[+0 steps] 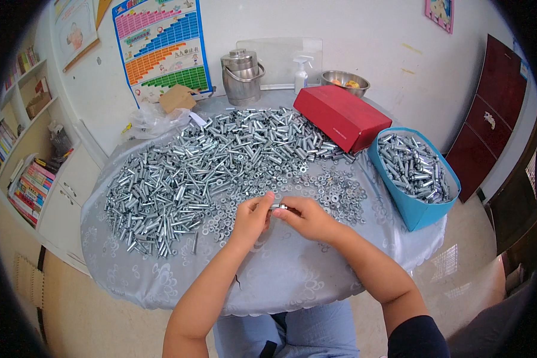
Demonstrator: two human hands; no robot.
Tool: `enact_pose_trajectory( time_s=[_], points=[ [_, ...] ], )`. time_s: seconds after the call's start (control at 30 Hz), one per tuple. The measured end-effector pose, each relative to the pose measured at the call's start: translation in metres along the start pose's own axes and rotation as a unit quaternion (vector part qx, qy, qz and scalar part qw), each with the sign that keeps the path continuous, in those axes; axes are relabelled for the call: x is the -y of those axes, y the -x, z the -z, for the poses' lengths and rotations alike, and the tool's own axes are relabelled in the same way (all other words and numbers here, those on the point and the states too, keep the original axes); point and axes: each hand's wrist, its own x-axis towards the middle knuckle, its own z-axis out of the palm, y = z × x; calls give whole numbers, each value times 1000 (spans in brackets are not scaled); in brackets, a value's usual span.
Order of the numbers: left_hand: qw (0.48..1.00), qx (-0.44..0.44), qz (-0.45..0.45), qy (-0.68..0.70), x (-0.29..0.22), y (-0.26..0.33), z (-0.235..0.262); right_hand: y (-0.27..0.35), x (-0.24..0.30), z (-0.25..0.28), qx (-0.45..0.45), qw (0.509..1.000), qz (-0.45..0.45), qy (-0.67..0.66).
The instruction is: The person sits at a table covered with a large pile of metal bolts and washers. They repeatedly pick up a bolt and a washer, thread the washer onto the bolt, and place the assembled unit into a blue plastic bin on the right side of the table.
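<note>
Both hands are raised over the near part of the bench, meeting in front of the person. Between them: one small, shiny metal fastener, lying roughly crosswise. Left hand: thumb and fingers together, clamped on the fastener's left part. Right hand: thumb and index finger pinched on its right end. The fastener therefore sits at the fingertips of both, right of the left hand and left of the right hand; only a short bright stretch shows in the gap. Its exact type cannot be read, being mostly covered by the fingers.

Surroundings: just beyond the hands, a spread of loose nuts and washers covers the middle and right of the bench. A large heap of bolts extends from the left side across to the far side. A single bolt lies at the heap's near edge, left of the left hand. At the right edge, well apart from the right hand, stands a blue bin filled with similar bolts. A red box lies behind, just beside the bin. Farther back: a lidded metal pot, a white spray bottle.
</note>
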Motion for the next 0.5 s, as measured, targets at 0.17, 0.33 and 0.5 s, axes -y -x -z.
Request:
enact_pose_trajectory(
  time_s=[0.17, 0.33, 0.5],
  points=[
    [997, 17, 66, 35, -6, 1, 0, -1, 3, 2, -30, 997, 31, 57],
    [997, 51, 49, 31, 1, -2, 3, -1, 2, 0, -50, 996, 38, 70],
    [935, -46, -227, -267, 10, 1, 6, -1, 8, 8, 83, 971, -167, -151]
  ],
)
